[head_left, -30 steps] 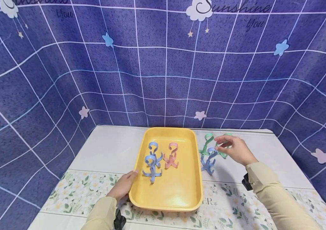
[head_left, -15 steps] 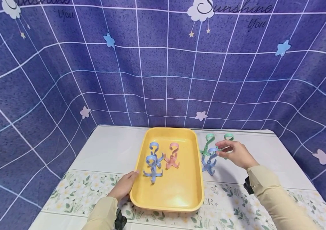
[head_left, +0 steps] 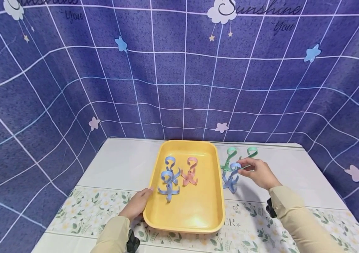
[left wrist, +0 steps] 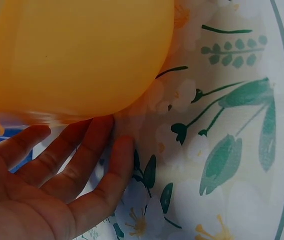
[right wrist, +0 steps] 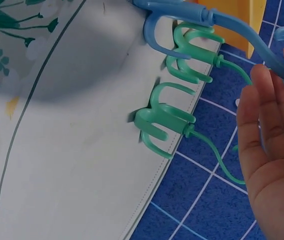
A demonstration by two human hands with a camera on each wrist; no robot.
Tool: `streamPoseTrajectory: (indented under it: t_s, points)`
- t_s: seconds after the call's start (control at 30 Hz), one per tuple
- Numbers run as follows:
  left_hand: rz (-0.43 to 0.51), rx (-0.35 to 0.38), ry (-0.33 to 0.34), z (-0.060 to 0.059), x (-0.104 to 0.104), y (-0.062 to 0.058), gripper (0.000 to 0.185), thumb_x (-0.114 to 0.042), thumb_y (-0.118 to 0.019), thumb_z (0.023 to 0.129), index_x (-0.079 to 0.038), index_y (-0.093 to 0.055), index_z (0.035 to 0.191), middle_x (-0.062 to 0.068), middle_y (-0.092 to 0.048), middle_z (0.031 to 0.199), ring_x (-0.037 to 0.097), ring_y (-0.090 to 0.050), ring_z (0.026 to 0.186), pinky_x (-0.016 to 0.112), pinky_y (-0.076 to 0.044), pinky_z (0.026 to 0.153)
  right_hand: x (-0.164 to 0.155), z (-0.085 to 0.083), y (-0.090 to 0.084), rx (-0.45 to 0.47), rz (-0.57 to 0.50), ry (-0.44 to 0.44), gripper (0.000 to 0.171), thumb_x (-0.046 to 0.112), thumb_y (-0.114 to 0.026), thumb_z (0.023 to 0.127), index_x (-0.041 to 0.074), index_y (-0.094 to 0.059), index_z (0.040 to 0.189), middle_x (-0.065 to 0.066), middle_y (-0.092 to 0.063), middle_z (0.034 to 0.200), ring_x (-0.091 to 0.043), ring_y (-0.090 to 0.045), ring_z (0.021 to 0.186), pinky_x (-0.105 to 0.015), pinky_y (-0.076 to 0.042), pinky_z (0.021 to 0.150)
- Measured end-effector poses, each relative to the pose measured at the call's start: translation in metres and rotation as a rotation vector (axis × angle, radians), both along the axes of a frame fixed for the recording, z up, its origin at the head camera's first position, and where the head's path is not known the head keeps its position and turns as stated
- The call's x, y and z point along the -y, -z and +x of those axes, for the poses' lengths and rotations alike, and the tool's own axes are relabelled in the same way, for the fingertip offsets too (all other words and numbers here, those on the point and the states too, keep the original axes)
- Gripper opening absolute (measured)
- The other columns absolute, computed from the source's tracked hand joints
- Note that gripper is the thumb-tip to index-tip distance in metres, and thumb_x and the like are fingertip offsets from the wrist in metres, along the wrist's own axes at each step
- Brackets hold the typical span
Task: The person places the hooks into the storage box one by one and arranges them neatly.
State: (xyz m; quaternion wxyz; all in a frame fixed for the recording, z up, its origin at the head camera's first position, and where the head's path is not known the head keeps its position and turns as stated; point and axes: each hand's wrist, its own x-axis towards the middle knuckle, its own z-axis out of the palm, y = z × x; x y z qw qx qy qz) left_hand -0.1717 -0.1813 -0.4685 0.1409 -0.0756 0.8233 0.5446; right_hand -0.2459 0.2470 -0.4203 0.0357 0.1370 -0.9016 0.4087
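In the head view, my right hand (head_left: 260, 172) pinches the curled top of a blue multi-claw hanger hook (head_left: 230, 183), which stands right of the yellow tray (head_left: 195, 226). In the right wrist view, its fingertips meet the blue stem, though the exact thumb contact is partly cut off. Two green hooks (right wrist: 162, 120) lie close by, behind the blue one. My left hand (head_left: 136, 203) rests against the tray's left side; in the left wrist view its loosely extended fingers (left wrist: 99, 142) touch the outer wall. The left thumb is not clearly visible.
Inside the tray are two blue hooks (head_left: 168, 191) and one pink hook (head_left: 189, 177), on its left and middle part. A white tabletop with a floral band (head_left: 97, 211) lies beneath. A dark blue gridded curtain (head_left: 167, 70) encloses the back and sides.
My right hand has lowered slightly and come onto the blue hook's top, its fingers closing there. More of the rear green hook now shows. The left hand keeps its place on the tray.
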Motion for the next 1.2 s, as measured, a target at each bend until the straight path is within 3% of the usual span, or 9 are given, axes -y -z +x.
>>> streamPoseTrajectory:
  t_s: [0.43,0.6,0.97,1.2]
  points:
    - [-0.008,-0.003,0.003,0.000,-0.001,0.000,0.055,-0.042,-0.037,0.111,0.001,-0.053,0.143,0.012,-0.069,0.096,0.023,-0.067,0.075,0.038,-0.055,0.065,0.005,0.002,0.006,-0.040,-0.022,0.044,0.019,0.005,-0.076,0.090,-0.001,-0.074,0.108,-0.015,-0.075,0.104,-0.030,-0.073,0.091,-0.046,-0.058,0.081]
    - [-0.008,-0.004,0.005,-0.001,-0.002,0.000,0.055,-0.041,-0.037,0.111,0.002,-0.053,0.142,0.011,-0.069,0.097,0.022,-0.067,0.076,0.038,-0.056,0.065,0.005,0.003,0.003,-0.050,-0.012,0.041,0.017,0.005,-0.077,0.090,0.001,-0.074,0.107,-0.012,-0.076,0.099,-0.027,-0.073,0.088,-0.042,-0.058,0.079]
    - [-0.001,0.000,-0.001,0.000,-0.002,-0.001,0.054,-0.040,-0.037,0.112,0.002,-0.053,0.142,0.012,-0.069,0.096,0.023,-0.068,0.075,0.038,-0.056,0.065,0.005,0.006,-0.012,-0.084,-0.025,0.022,0.018,0.005,-0.078,0.090,0.000,-0.074,0.107,-0.013,-0.076,0.098,-0.026,-0.073,0.087,-0.028,-0.055,0.073]
    - [-0.019,0.007,0.000,0.000,-0.001,-0.003,0.057,-0.043,-0.037,0.111,0.002,-0.051,0.145,0.011,-0.069,0.098,0.022,-0.067,0.076,0.038,-0.056,0.066,0.006,0.008,-0.027,-0.069,-0.016,0.024,0.020,0.005,-0.078,0.090,0.000,-0.074,0.109,-0.012,-0.075,0.097,-0.025,-0.073,0.087,-0.027,-0.055,0.069]
